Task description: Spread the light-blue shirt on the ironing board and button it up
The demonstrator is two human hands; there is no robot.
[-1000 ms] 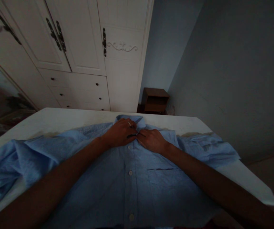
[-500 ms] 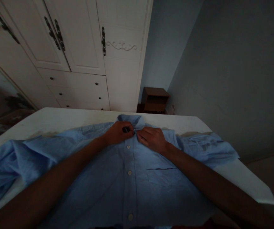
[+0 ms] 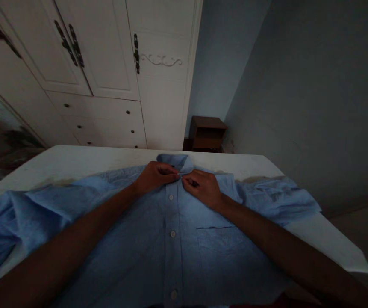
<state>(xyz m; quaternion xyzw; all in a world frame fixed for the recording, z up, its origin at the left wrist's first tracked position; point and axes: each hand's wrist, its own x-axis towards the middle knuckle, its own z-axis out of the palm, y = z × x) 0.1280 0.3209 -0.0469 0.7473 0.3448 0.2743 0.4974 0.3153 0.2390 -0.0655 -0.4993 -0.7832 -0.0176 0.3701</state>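
A light blue button-up shirt (image 3: 132, 239) lies front side up on a white table (image 3: 84, 160), its collar (image 3: 184, 161) at the far edge and its sleeves spread to both sides. Just below the collar, my left hand (image 3: 158, 175) pinches the shirt's front placket. My right hand (image 3: 203, 186) grips the placket from the other side, its fingertips almost meeting the left ones. What sits between the fingertips is too small to make out. Below them runs a line of white buttons (image 3: 172, 234), and a chest pocket (image 3: 220, 244) is on the right.
Beyond the table stands a white wardrobe (image 3: 164, 102) with dark handles and drawers. A brown nightstand (image 3: 208, 132) is in the corner beside a grey wall (image 3: 315, 94). The table's cut-off corner (image 3: 363, 263) shows at right.
My left fingers have changed their pinch, and the loop between thumb and finger has narrowed. My right fingers have curled slightly differently at the placket. The shirt lies nearly as before.
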